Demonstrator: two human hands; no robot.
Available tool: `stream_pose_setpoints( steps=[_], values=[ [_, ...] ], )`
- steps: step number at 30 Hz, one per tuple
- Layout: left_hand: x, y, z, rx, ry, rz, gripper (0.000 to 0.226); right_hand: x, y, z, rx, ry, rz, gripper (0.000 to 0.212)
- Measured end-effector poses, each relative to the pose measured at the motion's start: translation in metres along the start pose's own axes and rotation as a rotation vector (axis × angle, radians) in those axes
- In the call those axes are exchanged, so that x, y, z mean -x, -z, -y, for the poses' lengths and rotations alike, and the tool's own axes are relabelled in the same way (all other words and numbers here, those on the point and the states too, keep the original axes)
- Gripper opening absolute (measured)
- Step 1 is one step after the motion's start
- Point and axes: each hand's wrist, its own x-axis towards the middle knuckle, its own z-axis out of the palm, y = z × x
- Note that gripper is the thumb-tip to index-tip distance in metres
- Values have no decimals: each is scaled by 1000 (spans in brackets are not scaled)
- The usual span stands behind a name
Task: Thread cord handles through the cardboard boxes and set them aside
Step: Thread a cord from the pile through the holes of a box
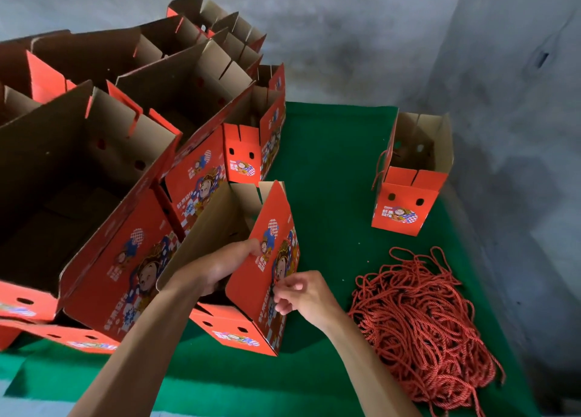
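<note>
The left hand (220, 267) gripped the open red printed cardboard box (251, 278) on the green bench (330, 180); the right hand (298, 292) pinched a limp red twisted cord (281, 259) against its side. Light, easily creased board likely wanted steadying near the holes.

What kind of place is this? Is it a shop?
Probably a small packing workshop, not a shop: many open red boxes stand crowded on a green mat, a heap of red cords lies ready, and the walls are bare grey concrete.

Soft, even daylight, dim inside the open boxes (78, 177); wide-angle bending and slight blur toward the edges.
</note>
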Motion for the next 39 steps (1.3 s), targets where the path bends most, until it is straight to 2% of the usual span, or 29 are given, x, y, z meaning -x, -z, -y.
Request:
stream_pose_setpoints(
  steps=[4, 8, 10, 12, 14, 15, 17, 19, 21, 24, 27, 29, 32, 34, 36, 37, 39],
  values=[
    [-2, -6, -2, -27, -6, 27, 32, 0, 5, -2, -48, 10, -5, 15],
    [-5, -15, -3, -14, -4, 63, 37, -1, 8, -2, 20, -8, -16, 16],
    [-7, -19, -3, 43, -17, 98, 46, -3, 10, -4, -32, -5, -50, 13],
    [-11, -20, -4, 134, -19, 192, 65, -4, 11, -7, -189, -41, -98, 14],
    [-15, -24, -7, 224, 32, 261, 83, -3, 11, -15, -349, -139, -156, 28],
    [-17, -26, -7, 239, 55, 265, 84, -2, 11, -19, -401, -188, -175, 34],
    [-18, -34, -8, 132, 35, 207, 59, -3, 8, -26, -460, -254, -193, 41],
    [-21, -42, -7, -143, -39, 137, 35, -3, 4, -29, -483, -260, -193, 41],
    [-25, -47, -6, -317, -66, 86, 34, -4, 0, -29, -506, -249, -208, 35],
    [-29, -50, -3, -406, -61, 92, 37, -1, 1, -28, -513, -254, -220, 30],
    [-33, -52, 2, -512, -15, 89, 35, 0, 5, -27, -409, -240, -203, 30],
    [-37, -55, 4, -535, 3, 76, 32, 1, 3, -26, -338, -203, -197, 36],
    [-44, -60, 1, -372, 18, 27, 29, 2, -7, -21, -296, -97, -194, 60],
    [-49, -61, -2, -402, -75, -95, 25, 5, -14, -18, -279, -34, -195, 73],
    [-51, -61, -6, -512, -213, -281, 17, 11, -19, -19, -226, 18, -190, 76],
    [-49, -59, -10, -523, -273, -342, 13, 15, -20, -20, -190, 47, -185, 72],
    [-50, -58, -19, -530, -383, -362, 13, 23, -20, -23, -132, 96, -199, 55]
  ],
)
